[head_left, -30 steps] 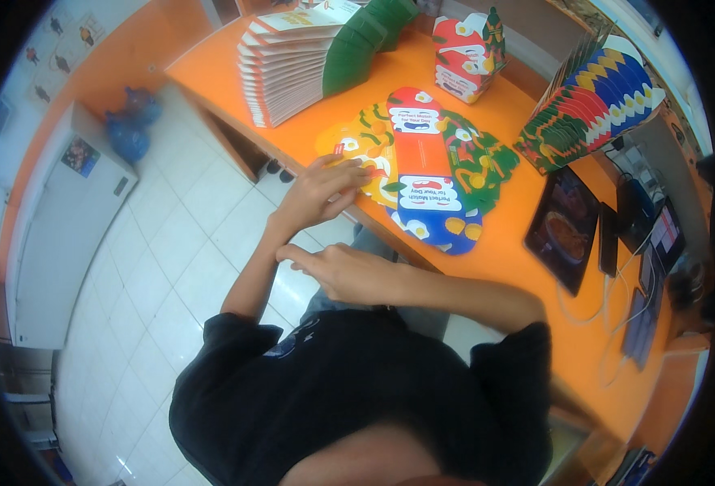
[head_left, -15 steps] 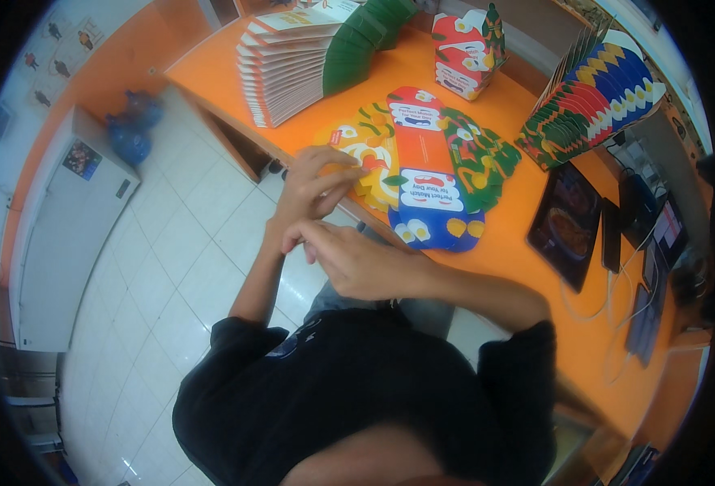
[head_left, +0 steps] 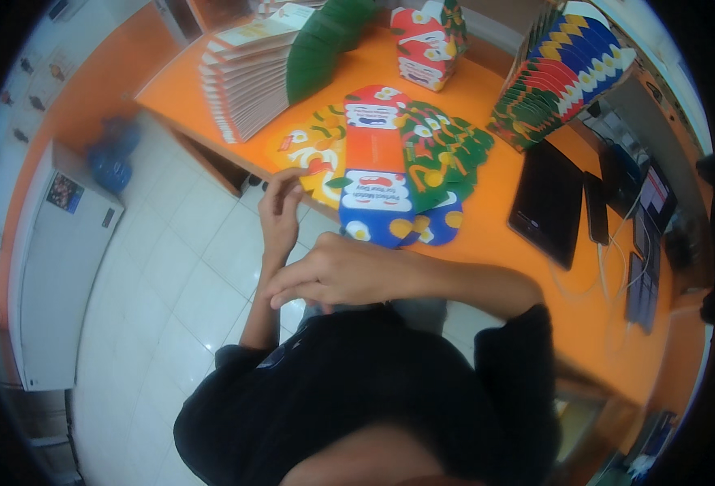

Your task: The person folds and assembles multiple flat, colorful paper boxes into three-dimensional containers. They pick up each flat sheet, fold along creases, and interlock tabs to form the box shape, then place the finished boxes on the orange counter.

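A stack of flat, unfolded cardboard food boxes (head_left: 376,151) lies on the orange table, with yellow, red, green and blue flaps spread out. Its top blank sits off to the left of those beneath, so a second blue flap (head_left: 438,225) shows. My left hand (head_left: 280,212) is at the table's front edge, thumb and fingers closing on the rim of the yellow flap (head_left: 325,154); the exact grip is hard to see. Nearer my body, my right hand (head_left: 337,271) hovers in front of my left forearm, fingers stretched out to the left, holding nothing.
Nested white-and-green cartons (head_left: 248,77) fan out at the back left. One folded food box (head_left: 424,53) stands at the back, and more nested boxes (head_left: 564,77) lean at the back right. A dark tablet (head_left: 548,202), phones and cables (head_left: 603,267) lie on the right.
The top blank has slid left over the others. My right hand has come away from my left wrist toward my body. The tablet's picture has gone dark, and the view has shifted.
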### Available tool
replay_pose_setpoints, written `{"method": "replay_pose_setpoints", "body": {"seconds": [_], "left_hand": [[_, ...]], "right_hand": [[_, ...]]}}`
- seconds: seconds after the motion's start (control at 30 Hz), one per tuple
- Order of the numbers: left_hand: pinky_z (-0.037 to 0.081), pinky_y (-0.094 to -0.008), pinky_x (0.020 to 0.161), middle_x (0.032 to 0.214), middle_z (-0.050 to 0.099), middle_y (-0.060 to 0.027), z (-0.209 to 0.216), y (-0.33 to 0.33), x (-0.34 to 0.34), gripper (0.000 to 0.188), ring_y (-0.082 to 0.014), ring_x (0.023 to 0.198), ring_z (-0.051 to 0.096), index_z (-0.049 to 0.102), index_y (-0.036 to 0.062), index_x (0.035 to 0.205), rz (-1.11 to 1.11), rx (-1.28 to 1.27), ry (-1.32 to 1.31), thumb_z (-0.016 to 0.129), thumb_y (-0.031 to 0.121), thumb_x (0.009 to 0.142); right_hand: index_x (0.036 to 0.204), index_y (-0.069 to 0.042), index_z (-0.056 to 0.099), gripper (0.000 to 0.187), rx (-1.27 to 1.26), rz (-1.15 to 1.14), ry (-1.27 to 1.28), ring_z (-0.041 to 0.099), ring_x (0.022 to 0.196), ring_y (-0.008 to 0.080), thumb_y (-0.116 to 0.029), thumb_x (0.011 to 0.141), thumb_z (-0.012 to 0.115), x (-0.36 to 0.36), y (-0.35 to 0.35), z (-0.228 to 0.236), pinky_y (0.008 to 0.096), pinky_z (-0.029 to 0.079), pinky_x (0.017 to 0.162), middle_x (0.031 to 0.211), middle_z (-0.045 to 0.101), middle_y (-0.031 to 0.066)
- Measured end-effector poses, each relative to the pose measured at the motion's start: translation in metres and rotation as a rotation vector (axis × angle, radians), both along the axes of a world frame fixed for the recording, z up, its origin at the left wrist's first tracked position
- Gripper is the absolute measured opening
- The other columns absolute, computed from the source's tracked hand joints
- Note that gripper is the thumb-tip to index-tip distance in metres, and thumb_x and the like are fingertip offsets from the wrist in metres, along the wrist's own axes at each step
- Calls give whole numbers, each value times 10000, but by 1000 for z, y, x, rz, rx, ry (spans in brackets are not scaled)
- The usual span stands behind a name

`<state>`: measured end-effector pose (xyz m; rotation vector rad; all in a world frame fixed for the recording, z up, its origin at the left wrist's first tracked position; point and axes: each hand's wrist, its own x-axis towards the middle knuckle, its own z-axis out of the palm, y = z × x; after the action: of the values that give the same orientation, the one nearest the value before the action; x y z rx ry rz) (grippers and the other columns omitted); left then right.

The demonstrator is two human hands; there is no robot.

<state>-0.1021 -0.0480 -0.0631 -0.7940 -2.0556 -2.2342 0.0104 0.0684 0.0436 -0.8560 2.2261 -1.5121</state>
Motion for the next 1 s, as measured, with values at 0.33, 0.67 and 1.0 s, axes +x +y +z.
{"method": "replay_pose_setpoints", "body": {"seconds": [0.33, 0.67, 1.0], "left_hand": [[462, -282, 865, 1082, 572, -91, 7, -1, -8, 332, -149, 1013, 570, 489, 60, 1105, -124, 162, -307, 687, 32, 841], [545, -266, 808, 1140, 601, -137, 13, -12, -42, 346, -177, 961, 645, 459, 31, 1150, -269, 322, -712, 653, 35, 863], [602, -251, 779, 1158, 563, -261, 29, -15, -43, 438, -249, 1000, 661, 335, -77, 1253, -378, 199, -719, 568, 59, 908]], "right_hand": [[941, -27, 683, 209, -19, -30, 540, 573, 946, 283, -21, 755, 587, -11, -39, -23, 360, 490, 795, 898, 564, 136], [893, 35, 664, 176, 145, -114, 656, 575, 997, 324, -1, 726, 625, -47, -66, -60, 398, 468, 862, 909, 577, 162], [718, 85, 667, 271, 382, -49, 531, 649, 594, 385, -176, 767, 717, -41, -78, -63, 458, 518, 553, 697, 647, 242]]}}
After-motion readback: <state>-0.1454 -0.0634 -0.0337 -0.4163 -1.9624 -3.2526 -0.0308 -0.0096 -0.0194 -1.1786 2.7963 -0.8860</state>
